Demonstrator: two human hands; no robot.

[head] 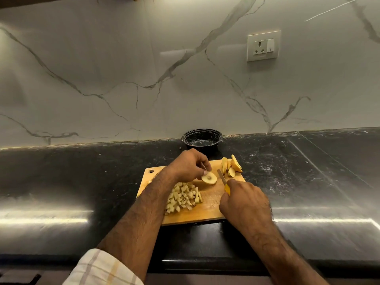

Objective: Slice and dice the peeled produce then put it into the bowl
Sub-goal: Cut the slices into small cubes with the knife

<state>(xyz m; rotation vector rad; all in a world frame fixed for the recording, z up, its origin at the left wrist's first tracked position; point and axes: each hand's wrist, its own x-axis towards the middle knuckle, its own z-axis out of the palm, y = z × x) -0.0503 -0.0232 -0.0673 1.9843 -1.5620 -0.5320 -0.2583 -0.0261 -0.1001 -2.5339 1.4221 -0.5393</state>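
Note:
A wooden cutting board (207,212) lies on the black counter. My left hand (188,165) pinches a round pale slice (209,179) of the peeled produce near the board's middle. My right hand (244,202) grips a knife with a yellow handle (227,188); its short blade (221,176) points away from me, just right of the slice. A heap of diced pieces (183,198) sits on the board's left part, under my left forearm. Several uncut slices (232,166) lean together at the board's far right corner. The black bowl (202,138) stands behind the board against the wall.
The black counter (82,177) stretches to both sides of the board. A marble wall rises behind it, with a white socket (263,46) at the upper right. The counter's front edge runs just below my forearms.

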